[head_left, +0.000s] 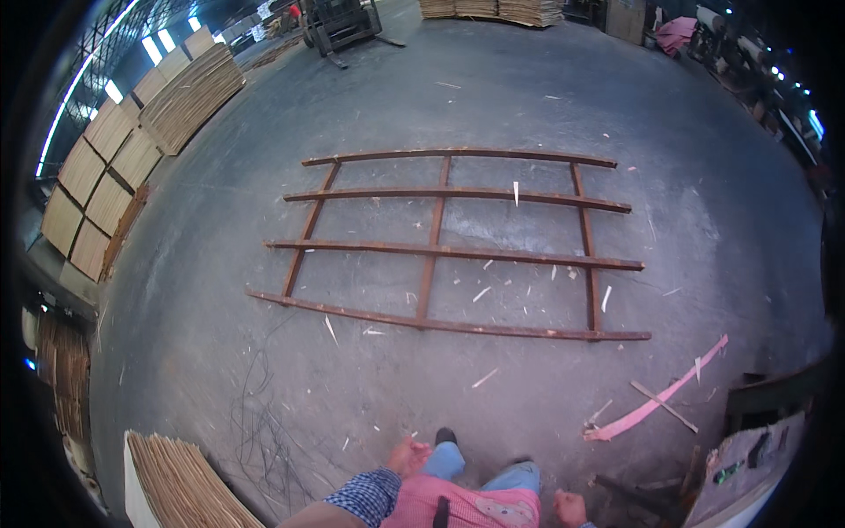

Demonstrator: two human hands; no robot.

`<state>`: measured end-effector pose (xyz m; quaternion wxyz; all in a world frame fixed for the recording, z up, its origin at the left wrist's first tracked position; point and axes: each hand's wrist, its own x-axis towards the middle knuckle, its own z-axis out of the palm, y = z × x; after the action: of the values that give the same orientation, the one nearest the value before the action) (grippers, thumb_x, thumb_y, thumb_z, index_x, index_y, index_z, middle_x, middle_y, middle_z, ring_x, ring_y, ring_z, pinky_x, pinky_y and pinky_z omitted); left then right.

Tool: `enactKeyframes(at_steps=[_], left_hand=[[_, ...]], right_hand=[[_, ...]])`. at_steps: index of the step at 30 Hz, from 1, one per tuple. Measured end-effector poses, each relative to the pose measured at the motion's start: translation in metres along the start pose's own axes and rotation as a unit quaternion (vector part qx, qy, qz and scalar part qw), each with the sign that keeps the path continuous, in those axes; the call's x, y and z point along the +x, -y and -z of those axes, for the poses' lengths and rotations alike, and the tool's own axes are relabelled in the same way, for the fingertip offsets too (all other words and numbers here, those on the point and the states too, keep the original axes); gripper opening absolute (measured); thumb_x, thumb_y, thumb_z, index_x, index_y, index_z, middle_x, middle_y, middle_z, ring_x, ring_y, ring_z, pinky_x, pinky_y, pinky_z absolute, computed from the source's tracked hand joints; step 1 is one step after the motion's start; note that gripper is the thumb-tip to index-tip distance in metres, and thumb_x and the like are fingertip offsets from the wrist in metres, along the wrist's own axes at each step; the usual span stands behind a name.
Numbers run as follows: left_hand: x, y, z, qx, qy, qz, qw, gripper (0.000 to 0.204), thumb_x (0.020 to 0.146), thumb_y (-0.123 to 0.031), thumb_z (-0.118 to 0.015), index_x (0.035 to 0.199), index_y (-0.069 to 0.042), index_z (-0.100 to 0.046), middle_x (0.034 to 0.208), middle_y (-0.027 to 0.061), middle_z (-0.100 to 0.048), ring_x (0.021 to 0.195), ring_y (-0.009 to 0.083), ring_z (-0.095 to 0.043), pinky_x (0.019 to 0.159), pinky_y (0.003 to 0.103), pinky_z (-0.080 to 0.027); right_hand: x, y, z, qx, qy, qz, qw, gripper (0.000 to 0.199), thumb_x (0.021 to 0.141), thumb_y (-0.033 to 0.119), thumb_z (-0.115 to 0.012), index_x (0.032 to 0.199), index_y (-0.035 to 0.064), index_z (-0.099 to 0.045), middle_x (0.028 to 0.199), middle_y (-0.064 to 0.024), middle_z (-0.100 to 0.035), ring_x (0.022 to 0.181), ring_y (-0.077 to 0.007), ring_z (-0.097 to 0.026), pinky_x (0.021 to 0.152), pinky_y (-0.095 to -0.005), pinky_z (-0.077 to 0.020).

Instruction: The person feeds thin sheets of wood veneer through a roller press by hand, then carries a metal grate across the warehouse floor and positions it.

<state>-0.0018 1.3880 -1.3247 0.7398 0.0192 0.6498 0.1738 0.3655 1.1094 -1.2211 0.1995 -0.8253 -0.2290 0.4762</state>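
My left hand (409, 457) hangs beside my pink apron, its fingers loosely bent and apart, with nothing seen in them. On the other side, low near the bottom edge, my right hand (570, 508) is curled in, and no object shows in it. Neither hand touches anything. On the floor ahead lies a rusty-brown frame (431, 252), made of several long bars laid over three crosspieces. Thin pale wood slivers (481, 294) are scattered in and around it.
A pink strip (660, 398) and thin sticks lie at the right. A veneer stack (189, 484) stands at the near left, with loose wire (264, 440) beside it. Sheet stacks (110, 167) line the left side. A forklift (341, 26) stands at the far end.
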Motion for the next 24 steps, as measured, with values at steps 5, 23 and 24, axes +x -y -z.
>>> enactKeyframes(at_steps=[5,23,24], left_hand=[[0.023,-0.12,-0.033,-0.063,0.016,-0.055,0.996,0.058,0.102,-0.049,-0.031,0.086,0.0,-0.057,0.118,0.0197,-0.062,0.109,0.0334,-0.059,0.086,0.044,-0.049],[0.422,-0.306,0.024,-0.163,-0.219,-0.025,0.962,0.069,0.085,-0.064,-0.06,0.126,-0.01,-0.044,0.11,0.0109,-0.058,0.1,0.0279,-0.056,0.08,0.046,-0.048],[0.455,-0.319,0.037,-0.191,-0.247,-0.023,0.95,0.073,0.084,-0.066,-0.06,0.127,-0.009,-0.043,0.105,0.0102,-0.058,0.097,0.027,-0.056,0.078,0.043,-0.047]], right_hand=[[0.174,0.142,0.016,0.058,-0.003,0.061,0.996,0.041,0.091,0.032,-0.052,0.067,0.0014,-0.064,0.056,-0.0049,-0.058,0.051,-0.0137,-0.055,0.047,-0.0332,-0.0425],[0.641,0.209,-0.287,0.647,-0.013,-0.377,0.663,0.096,0.083,0.063,-0.063,0.148,0.0052,-0.024,0.152,-0.015,-0.03,0.138,-0.0313,-0.031,0.111,-0.0523,-0.0267],[0.653,0.209,-0.299,0.655,-0.02,-0.365,0.662,0.101,0.081,0.066,-0.063,0.15,0.0045,-0.021,0.154,-0.0144,-0.027,0.14,-0.0309,-0.028,0.112,-0.0521,-0.025]])
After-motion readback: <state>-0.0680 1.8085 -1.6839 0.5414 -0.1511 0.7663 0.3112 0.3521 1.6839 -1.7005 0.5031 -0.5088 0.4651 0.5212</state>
